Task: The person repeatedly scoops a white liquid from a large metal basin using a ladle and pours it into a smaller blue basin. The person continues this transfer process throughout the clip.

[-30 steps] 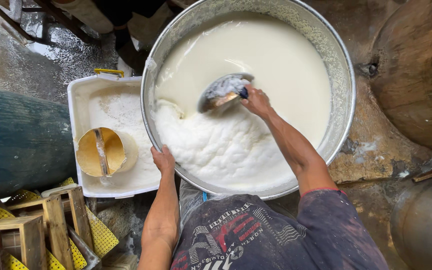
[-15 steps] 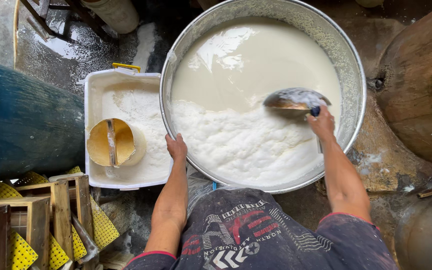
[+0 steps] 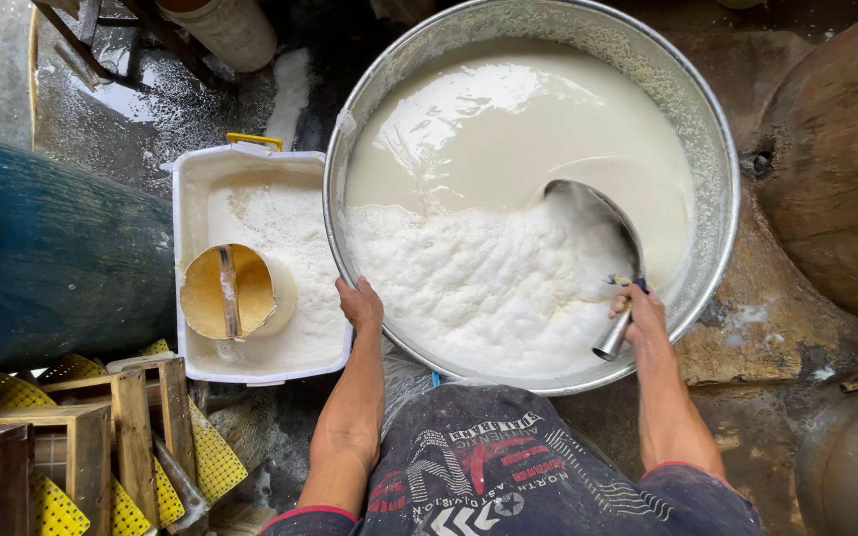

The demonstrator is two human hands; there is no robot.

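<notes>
A wide metal basin (image 3: 717,189) holds creamy white liquid (image 3: 508,129) with a thick patch of white foam (image 3: 479,288) on the near side. My right hand (image 3: 636,310) grips the handle of a metal ladle (image 3: 603,223), whose bowl is dipped into the foam at the basin's right. My left hand (image 3: 361,306) rests on the basin's near-left rim, fingers curled over the edge.
A white plastic tub (image 3: 260,203) with foam and a floating yellow scoop (image 3: 230,293) sits left of the basin. A blue barrel (image 3: 62,248) lies far left; wooden frames with yellow mesh (image 3: 81,447) are at bottom left. A brown rounded vessel (image 3: 846,169) stands right on wet ground.
The ladle and my right hand have swept from the basin's middle to its right, then nearer to me, pushing into the foam. My left hand has stayed on the rim.
</notes>
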